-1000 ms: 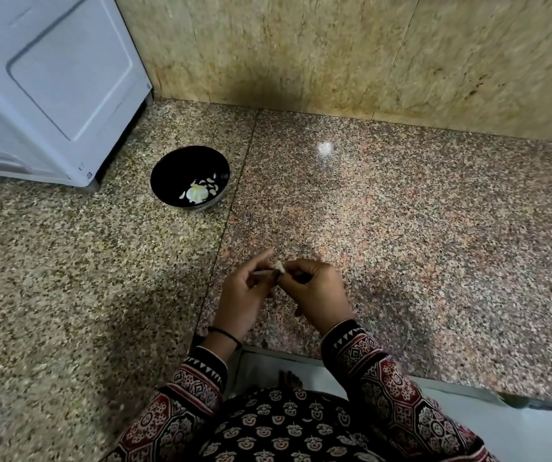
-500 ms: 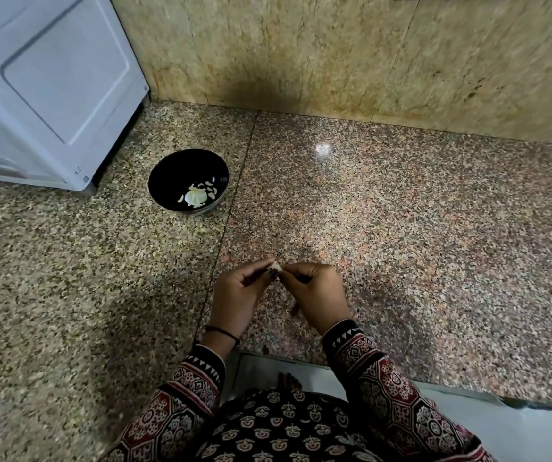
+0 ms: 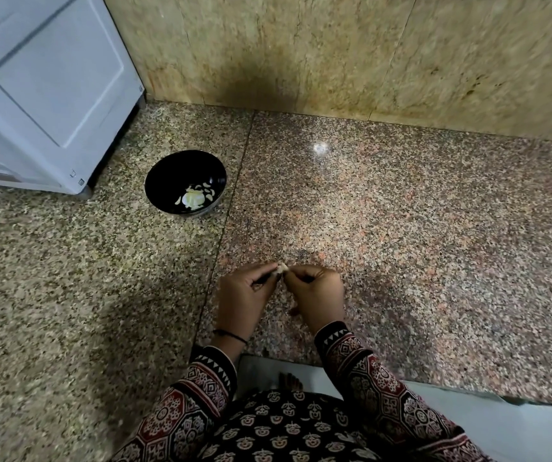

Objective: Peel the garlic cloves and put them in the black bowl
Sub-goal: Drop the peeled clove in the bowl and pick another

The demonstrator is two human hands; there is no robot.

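Note:
A small pale garlic clove (image 3: 282, 268) is pinched between the fingertips of both hands just above the granite counter. My left hand (image 3: 244, 300) holds it from the left with curled fingers. My right hand (image 3: 316, 295) pinches it from the right, its fingers curled under. The black bowl (image 3: 168, 181) stands on the counter to the upper left of my hands, apart from them. Inside it lie a pale piece of garlic (image 3: 193, 198) and several small whitish bits.
A white appliance (image 3: 45, 91) stands at the back left, close to the bowl. A stone wall (image 3: 351, 55) closes off the back. The granite counter (image 3: 418, 245) stretches to the right. Its front edge (image 3: 434, 383) runs just behind my sleeves.
My hands have stayed together on the clove, with only small finger shifts. The view has moved slightly; the bowl has not moved.

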